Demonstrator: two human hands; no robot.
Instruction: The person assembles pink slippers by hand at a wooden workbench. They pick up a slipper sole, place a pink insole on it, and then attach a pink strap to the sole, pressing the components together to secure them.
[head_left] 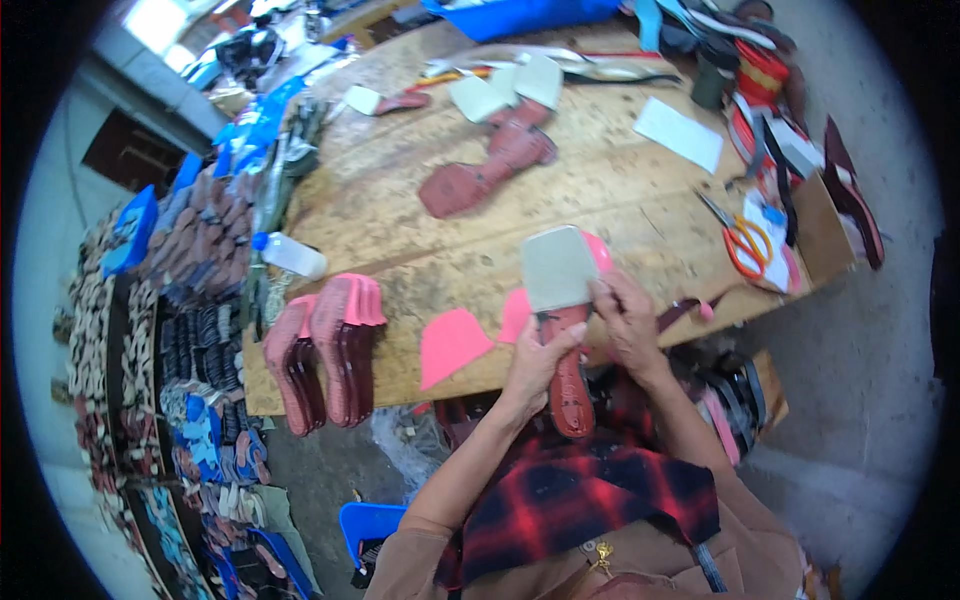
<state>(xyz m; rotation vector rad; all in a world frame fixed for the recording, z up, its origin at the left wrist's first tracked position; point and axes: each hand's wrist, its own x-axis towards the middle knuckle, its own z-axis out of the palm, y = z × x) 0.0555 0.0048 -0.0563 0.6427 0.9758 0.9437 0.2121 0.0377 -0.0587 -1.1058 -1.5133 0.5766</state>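
In front of me, my left hand point(538, 368) grips the middle of a shoe insole point(570, 395), reddish-brown at the heel with a pale grey forefoot uppermost. My right hand point(630, 312) pinches the right edge of that forefoot, where a pink piece point(598, 248) shows from behind it. Flat on the table to the left lies a pink cut piece point(455, 345), and a second pink piece point(514, 316) is partly hidden by the insole. Farther left, two stacks of brown insoles with pink fronts point(345, 350) overhang the table's front edge.
Loose brown insoles point(465, 188), some with pale forefeet, lie mid-table. Orange-handled scissors point(748, 247) and a cardboard box point(826, 232) are at the right. A white sheet point(678, 134) lies behind them. A white bottle point(292, 256) lies at the left; crowded shelves point(120, 390) stand beyond it.
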